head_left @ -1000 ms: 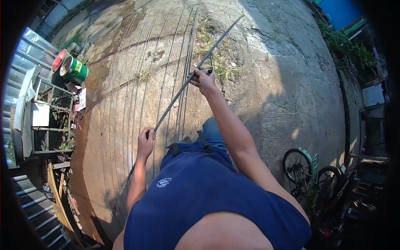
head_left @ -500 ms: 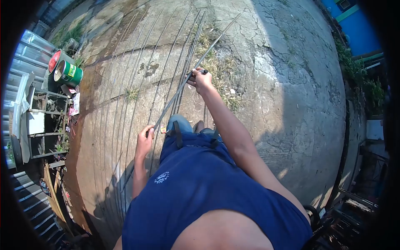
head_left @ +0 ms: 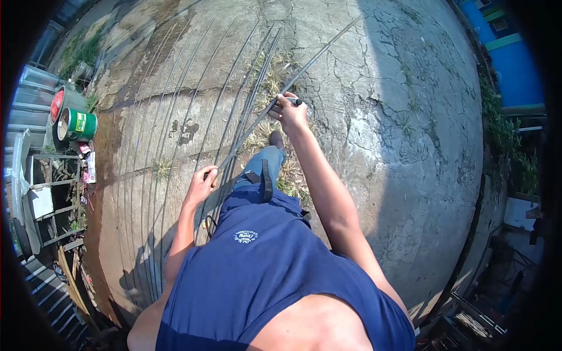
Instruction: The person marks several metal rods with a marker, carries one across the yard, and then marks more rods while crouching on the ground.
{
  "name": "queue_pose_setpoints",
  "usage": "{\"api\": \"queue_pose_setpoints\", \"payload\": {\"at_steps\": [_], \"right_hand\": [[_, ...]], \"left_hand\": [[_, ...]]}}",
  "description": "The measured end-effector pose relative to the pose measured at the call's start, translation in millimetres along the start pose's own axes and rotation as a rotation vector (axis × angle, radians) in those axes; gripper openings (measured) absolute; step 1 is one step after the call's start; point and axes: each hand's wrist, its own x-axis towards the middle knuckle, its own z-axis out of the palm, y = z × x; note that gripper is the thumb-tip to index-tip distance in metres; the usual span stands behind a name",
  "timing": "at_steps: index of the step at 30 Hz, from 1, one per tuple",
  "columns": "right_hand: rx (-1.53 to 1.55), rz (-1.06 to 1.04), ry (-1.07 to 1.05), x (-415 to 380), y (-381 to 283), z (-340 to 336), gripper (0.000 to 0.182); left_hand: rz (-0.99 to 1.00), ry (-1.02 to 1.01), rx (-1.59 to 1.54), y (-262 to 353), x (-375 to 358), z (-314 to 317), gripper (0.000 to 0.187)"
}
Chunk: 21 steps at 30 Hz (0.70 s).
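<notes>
Left hand [head_left: 201, 186], right hand [head_left: 292, 117]: grip pinching rod [head_left: 304, 71] | green bucket [head_left: 83, 124]: open-mouthed, contents indistinct

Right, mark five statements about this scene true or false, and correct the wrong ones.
1. The left hand and right hand hold the same rod. True.
2. The person wears a red shirt. False: the shirt is dark blue.
3. Other rods lie on the concrete. True.
4. The green bucket is at the picture's right edge. False: the green bucket is toward the left.
5. The left hand grips farther forward. False: the right hand does.
</notes>
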Motion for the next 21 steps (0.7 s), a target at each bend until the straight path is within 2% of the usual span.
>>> {"api": "queue_pose_setpoints", "payload": {"at_steps": [1,2,3,5,7,8,9,10,11,13,15,18,19,21], "right_hand": [[-0.03,-0.008,0.043,34,-21,2,0.039],[-0.027,-0.041,0.043,71,-44,1,0.038],[-0.019,-0.05,0.063,95,-59,-5,0.038],[-0.004,-0.018,0.064,158,-97,-6,0.038],[0.012,-0.005,0.08,197,-135,1,0.028],[-0.005,0.004,0.074,215,-150,6,0.028],[0.043,0.026,0.091,235,-166,12,0.02],[0.09,0.047,0.109,257,-180,18,0.012],[0.073,0.055,0.104,281,-191,23,0.012],[0.02,0.124,0.082,333,-200,33,0.009],[-0.028,0.155,0.083,396,-197,42,0.006],[-0.161,0.279,-0.039,492,-193,52,0.009],[-0.195,0.314,-0.045,523,-187,57,0.009],[-0.132,0.397,-0.04,592,-176,68,0.011]], "left_hand": [[0.012,0.006,-0.011,28,56,10,0.028],[0.124,0.023,0.077,44,93,19,0.028],[0.209,0.025,0.174,49,106,26,0.028],[0.218,0.073,0.216,96,166,42,0.029],[0.204,0.124,0.245,136,200,51,0.029],[0.248,0.135,0.293,156,217,54,0.029],[0.296,0.147,0.34,179,232,58,0.029],[0.225,0.13,0.336,207,243,61,0.028],[0.216,0.138,0.321,220,260,64,0.028],[0.216,0.116,0.315,243,295,64,0.027],[0.115,0.118,0.308,259,333,68,0.027],[0.31,0.357,0.429,259,398,90,0.028],[0.151,0.356,0.37,277,417,98,0.027],[0.013,0.377,0.324,285,463,113,0.027]]}}
